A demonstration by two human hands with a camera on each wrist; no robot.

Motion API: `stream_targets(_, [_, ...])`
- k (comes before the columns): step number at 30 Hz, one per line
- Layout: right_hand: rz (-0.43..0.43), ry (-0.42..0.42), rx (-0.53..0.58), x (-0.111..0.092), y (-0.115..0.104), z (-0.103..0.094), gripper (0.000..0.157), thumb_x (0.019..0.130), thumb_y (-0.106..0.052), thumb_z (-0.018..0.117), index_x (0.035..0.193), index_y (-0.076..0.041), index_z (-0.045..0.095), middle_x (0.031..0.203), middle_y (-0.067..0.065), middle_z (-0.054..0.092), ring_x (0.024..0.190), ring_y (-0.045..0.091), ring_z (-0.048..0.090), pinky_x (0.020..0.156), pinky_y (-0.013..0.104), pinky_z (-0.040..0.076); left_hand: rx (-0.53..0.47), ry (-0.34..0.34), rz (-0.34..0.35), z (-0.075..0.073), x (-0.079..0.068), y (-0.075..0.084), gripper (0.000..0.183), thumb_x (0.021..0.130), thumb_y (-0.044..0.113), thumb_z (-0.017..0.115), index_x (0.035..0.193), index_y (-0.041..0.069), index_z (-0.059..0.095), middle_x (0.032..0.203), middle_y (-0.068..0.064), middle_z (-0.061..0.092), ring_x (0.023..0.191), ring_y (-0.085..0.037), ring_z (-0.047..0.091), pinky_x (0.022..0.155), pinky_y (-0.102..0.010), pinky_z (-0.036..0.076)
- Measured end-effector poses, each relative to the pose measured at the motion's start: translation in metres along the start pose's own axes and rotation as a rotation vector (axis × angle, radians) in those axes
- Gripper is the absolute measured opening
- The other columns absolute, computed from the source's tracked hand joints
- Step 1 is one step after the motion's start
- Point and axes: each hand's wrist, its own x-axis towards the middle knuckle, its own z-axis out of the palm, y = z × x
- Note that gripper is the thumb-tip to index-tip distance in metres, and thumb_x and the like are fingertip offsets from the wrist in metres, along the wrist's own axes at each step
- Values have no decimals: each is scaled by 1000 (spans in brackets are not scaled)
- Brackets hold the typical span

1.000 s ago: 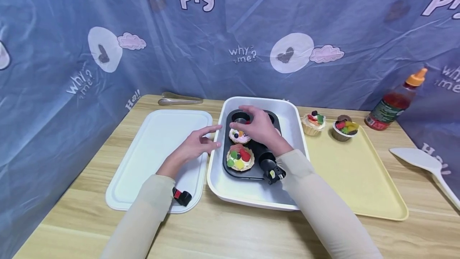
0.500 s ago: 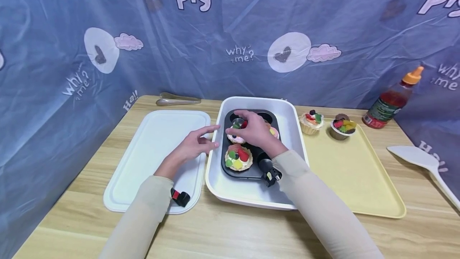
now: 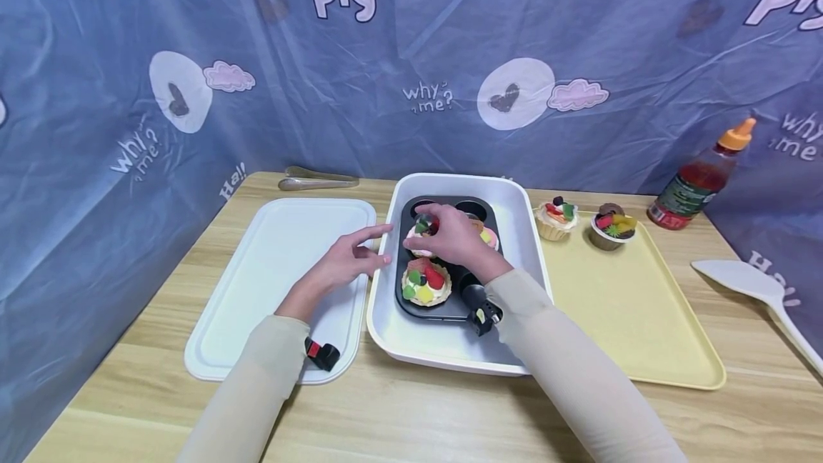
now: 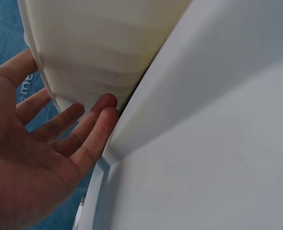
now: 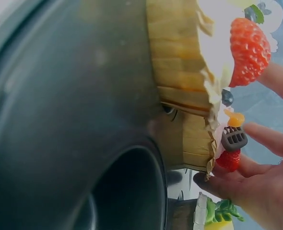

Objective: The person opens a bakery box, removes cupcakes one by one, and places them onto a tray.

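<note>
My right hand [image 3: 450, 234] reaches over a dark muffin tin [image 3: 463, 304], thumb and fingers spread about a fruit tart [image 3: 421, 251] at middle left. In the right wrist view one fingertip [image 5: 204, 180] is right at this tart's rim, beside its strawberry [image 5: 229, 160] and brown grid topping [image 5: 234, 139]. In front sits another tart [image 3: 427, 283], with strawberry, green pieces and a yellow star. The tin stands in a white basin [image 3: 411, 350]. My left hand [image 3: 347, 261] is relaxed at the basin's left side, fingertips close to its outer wall [image 4: 103, 62].
A white tray [image 3: 276, 256] lies at left and a yellow tray [image 3: 630, 313] at right. A cream cupcake [image 3: 556, 218] and a chocolate cupcake [image 3: 611, 227] stand near its back edge. Tongs [image 3: 318, 179], a sauce bottle [image 3: 701, 181] and a white spoon [image 3: 752, 284] lie or stand around.
My right hand has moved slightly left and down, toward the middle-left tart. My left hand stays beside the basin. The view has shifted slightly.
</note>
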Motion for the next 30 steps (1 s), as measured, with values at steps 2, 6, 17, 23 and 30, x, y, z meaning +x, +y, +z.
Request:
stream_targets(2, [-2, -3, -13, 0, 0, 0, 72, 82, -37, 84, 143, -11, 57, 127, 14, 65, 103, 27, 61, 90, 42, 54, -1, -1, 6, 0, 0, 0, 61, 96, 22, 70, 152, 20, 47, 141, -15, 57, 85, -14, 66, 79, -31, 53])
stream_targets(6, [-1, -15, -21, -1, 0, 1, 71, 83, -35, 84, 143, -10, 57, 131, 15, 64, 108, 28, 61, 95, 44, 53, 0, -2, 18, 0, 0, -1, 61, 96, 22, 69, 152, 20, 46, 146, -14, 54, 86, -13, 66, 79, -31, 52])
stream_targets(17, [-15, -33, -41, -1, -1, 0, 65, 84, -27, 84, 141, -8, 59, 137, 15, 61, 114, 29, 61, 101, 44, 52, -4, 5, 25, -1, 1, -2, 60, 96, 21, 70, 152, 22, 48, 148, -14, 51, 85, -13, 65, 76, -31, 50])
stream_targets(23, [-27, -40, -60, -1, 0, 0, 65, 84, -25, 84, 142, -9, 58, 140, 16, 59, 121, 30, 58, 104, 45, 50, -8, 5, 22, 0, 1, -1, 60, 96, 20, 70, 152, 22, 47, 149, -14, 50, 85, -13, 65, 77, -31, 51])
stream_targets(30, [-25, -39, -77, 0, 0, 0, 65, 83, -24, 84, 141, -9, 59, 139, 17, 58, 123, 32, 55, 105, 47, 48, -8, 5, 14, 0, 0, 0, 60, 96, 20, 70, 152, 22, 47, 149, -13, 50, 86, -13, 65, 77, -32, 52])
